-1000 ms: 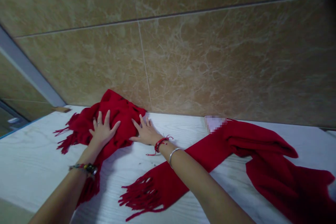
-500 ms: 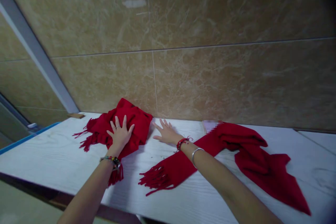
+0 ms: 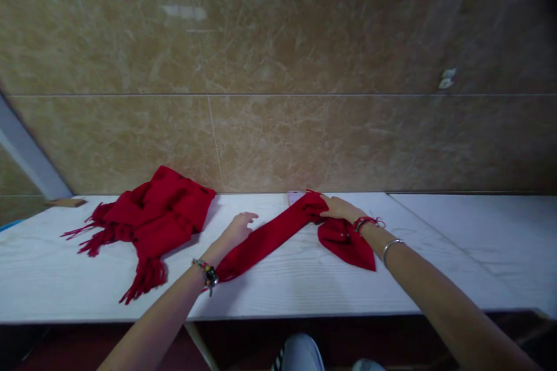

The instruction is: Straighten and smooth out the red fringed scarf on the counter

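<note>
A long red scarf [image 3: 274,237] lies slantwise on the white table, its right part bunched and folded over. My right hand [image 3: 342,208] is closed on the bunched part near the wall, its fingertips partly hidden by the cloth. Beside the scarf's left stretch, my left hand [image 3: 238,229] hovers low with its fingers loosely apart and nothing visible in them. My left wrist covers part of that scarf's lower end. Farther left, a second red scarf [image 3: 163,208] with fringed ends rests in a crumpled heap, untouched by either hand.
The white wood-grain table [image 3: 304,284] runs along a brown marbled tile wall [image 3: 326,139]. A pale flat item [image 3: 295,197] peeks out behind the long scarf. A small wooden piece [image 3: 65,203] lies at the far left. My knees show below the table's front edge.
My left hand has left the crumpled scarf and moved right to the long one. My right hand has moved right and taken hold of the long scarf, gathering its right end. The view shifted right.
</note>
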`<action>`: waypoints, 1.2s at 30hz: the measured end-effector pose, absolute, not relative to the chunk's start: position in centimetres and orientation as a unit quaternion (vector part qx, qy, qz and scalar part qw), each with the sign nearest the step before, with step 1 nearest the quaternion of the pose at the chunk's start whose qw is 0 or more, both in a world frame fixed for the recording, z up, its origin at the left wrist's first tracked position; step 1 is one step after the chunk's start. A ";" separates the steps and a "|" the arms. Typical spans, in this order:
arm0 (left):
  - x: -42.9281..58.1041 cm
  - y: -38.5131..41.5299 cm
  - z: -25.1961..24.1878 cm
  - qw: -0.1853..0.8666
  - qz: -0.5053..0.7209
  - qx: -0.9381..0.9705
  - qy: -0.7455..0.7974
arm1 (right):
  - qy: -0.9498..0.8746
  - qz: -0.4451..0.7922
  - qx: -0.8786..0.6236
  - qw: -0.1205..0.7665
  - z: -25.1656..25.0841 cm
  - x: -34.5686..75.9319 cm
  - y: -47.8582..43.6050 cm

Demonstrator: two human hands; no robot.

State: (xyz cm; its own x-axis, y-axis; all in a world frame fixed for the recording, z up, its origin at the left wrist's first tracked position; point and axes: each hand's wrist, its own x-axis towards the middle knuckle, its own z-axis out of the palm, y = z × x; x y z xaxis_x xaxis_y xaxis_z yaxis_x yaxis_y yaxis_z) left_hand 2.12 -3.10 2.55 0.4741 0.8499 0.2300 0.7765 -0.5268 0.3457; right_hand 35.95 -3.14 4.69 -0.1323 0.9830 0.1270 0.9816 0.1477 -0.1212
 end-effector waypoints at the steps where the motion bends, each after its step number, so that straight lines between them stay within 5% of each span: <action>1: 3.4 -3.6 2.0 0.110 0.181 0.861 0.462 | -0.759 0.006 -0.646 0.088 4.5 37.0 -4.1; 14: 2.4 -2.9 2.3 0.074 0.154 0.787 0.593 | -0.878 0.006 -0.406 0.255 4.7 32.7 -10.7; 22: 6.2 -2.6 4.2 0.139 0.258 0.802 0.521 | -0.859 0.063 -0.453 0.229 5.4 29.7 -8.2; 26: 9.3 -3.4 3.7 0.212 0.212 0.867 0.398 | -0.812 0.155 -0.537 0.168 5.6 35.0 -8.3; 31: 8.6 -0.7 4.8 0.086 0.286 0.835 0.462 | -0.800 0.219 -0.552 0.088 4.9 38.8 -9.0; 36: 2.9 1.1 6.0 -0.091 0.299 0.638 0.703 | -0.777 0.122 -0.602 0.140 3.3 38.4 -7.8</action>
State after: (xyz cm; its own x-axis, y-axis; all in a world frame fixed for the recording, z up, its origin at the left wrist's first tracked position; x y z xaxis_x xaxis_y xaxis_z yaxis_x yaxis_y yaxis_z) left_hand 2.89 1.10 5.98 -0.1682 0.8438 0.5096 0.9526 0.0062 0.3041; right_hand 38.39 -7.76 3.32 -0.2363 0.9691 0.0709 0.9006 0.2458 -0.3584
